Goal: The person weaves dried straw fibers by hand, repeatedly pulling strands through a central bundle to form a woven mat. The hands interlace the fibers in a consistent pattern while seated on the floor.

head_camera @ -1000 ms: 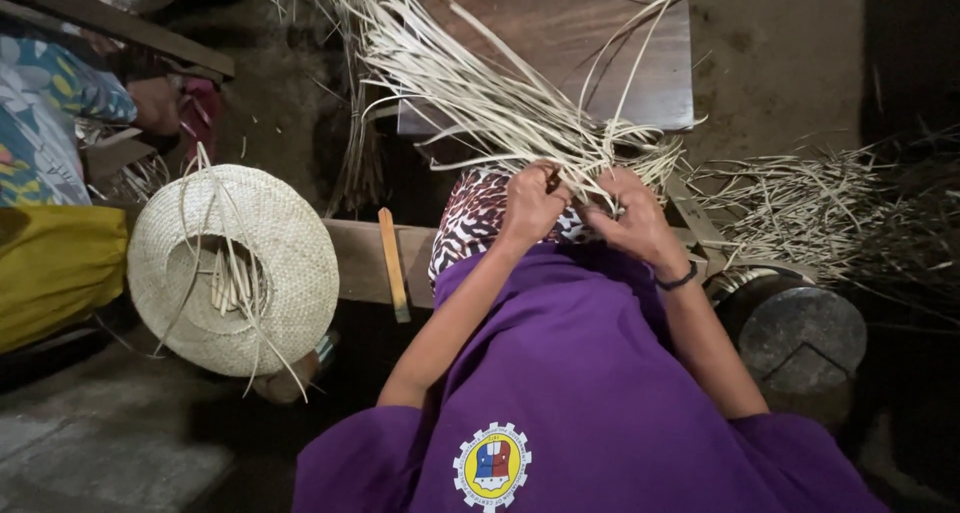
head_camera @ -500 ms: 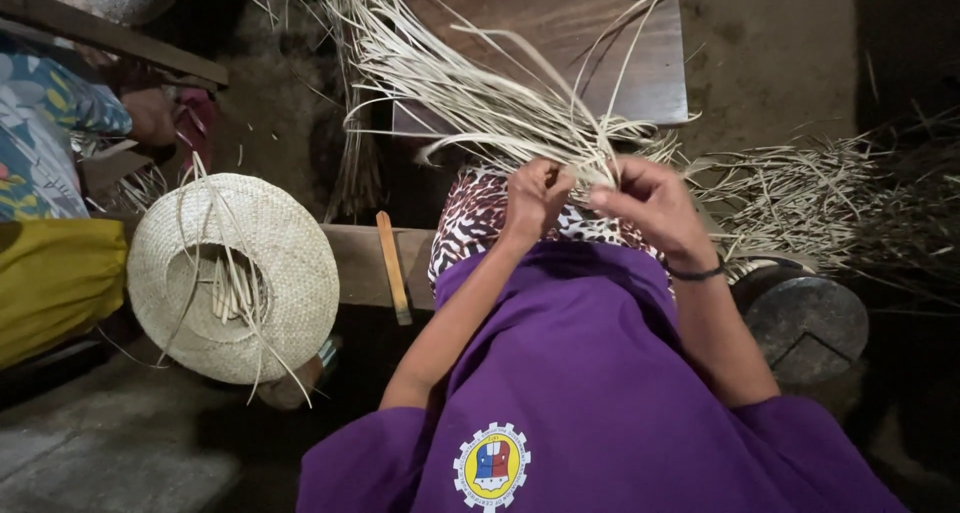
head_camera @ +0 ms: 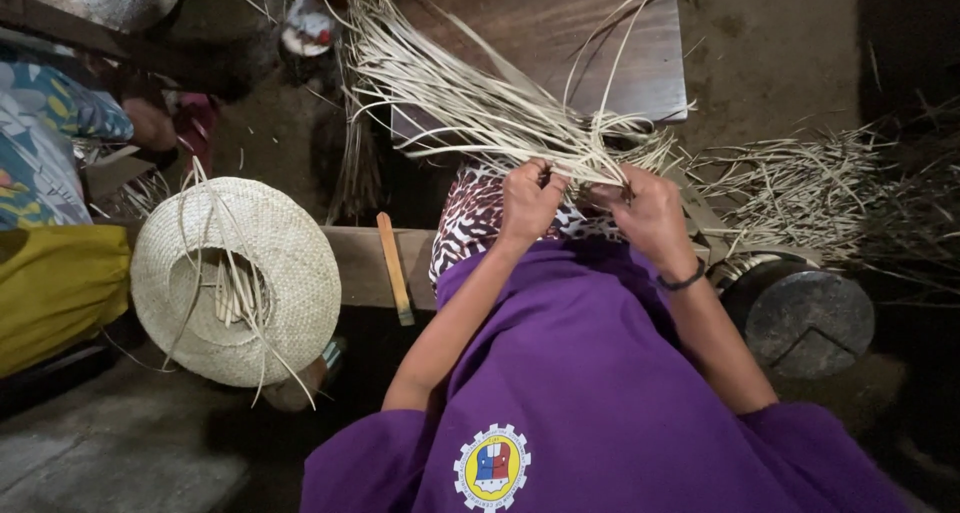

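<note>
My left hand (head_camera: 528, 201) and my right hand (head_camera: 648, 211) sit close together over my lap, both gripping pale straw strips (head_camera: 470, 103) that fan up and to the left from between my fingers. The strips meet in a woven patch under my hands, mostly hidden by them. Beneath lies a patterned cloth (head_camera: 468, 223) on my knees. I wear a purple shirt and a dark band on the right wrist.
A woven straw hat (head_camera: 235, 278) with loose ends lies at left on a wooden bench (head_camera: 355, 263), beside a flat wooden stick (head_camera: 394, 268). A wooden table (head_camera: 560, 43) stands ahead. Loose straw (head_camera: 800, 188) piles at right above a round dark block (head_camera: 805, 318). Another person sits at far left.
My hands have stayed on the strips, with small shifts of the fingers. The camera has tilted slightly, so the scene sits a little lower and to the left.
</note>
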